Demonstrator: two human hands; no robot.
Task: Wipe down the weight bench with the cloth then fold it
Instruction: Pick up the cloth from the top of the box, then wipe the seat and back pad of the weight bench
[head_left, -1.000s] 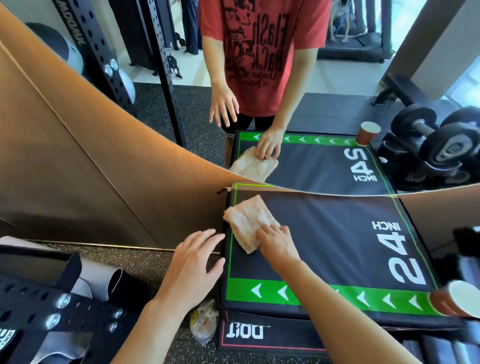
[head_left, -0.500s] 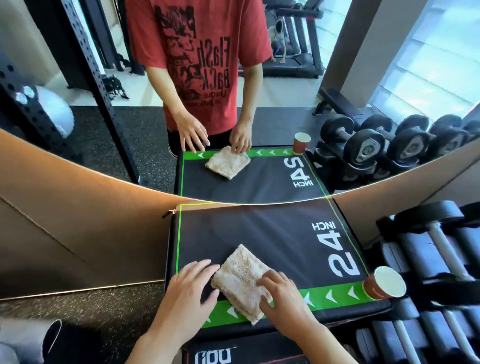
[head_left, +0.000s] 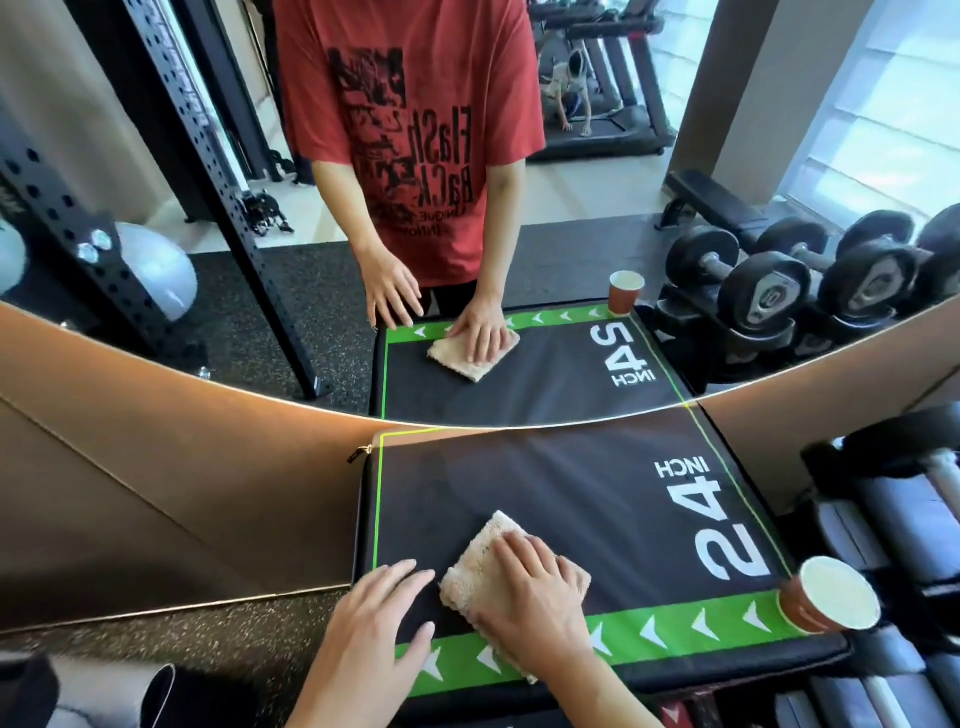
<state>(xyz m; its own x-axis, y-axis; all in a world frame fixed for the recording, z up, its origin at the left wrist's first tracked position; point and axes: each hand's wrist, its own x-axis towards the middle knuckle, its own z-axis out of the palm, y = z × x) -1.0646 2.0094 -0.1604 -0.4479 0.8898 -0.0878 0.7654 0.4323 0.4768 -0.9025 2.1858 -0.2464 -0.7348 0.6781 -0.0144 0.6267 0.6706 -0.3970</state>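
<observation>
Beige cloth (head_left: 498, 569) lies on my black tabletop (head_left: 571, 499), right hand (head_left: 535, 603) pressing it flat-fingered, left hand (head_left: 374, 629) splayed just beside it.

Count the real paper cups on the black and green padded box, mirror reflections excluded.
1. A brown paper cup with a white inside stands at the near right corner of the black and green padded box. The second cup seen above is its mirror reflection. None looks hidden.

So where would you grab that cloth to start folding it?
Probably the far corner of the cloth, pinched from the mirror side. It lies flat and uncovered there, while the right hand presses flat on the near part; the left hand is free beside it.
</observation>
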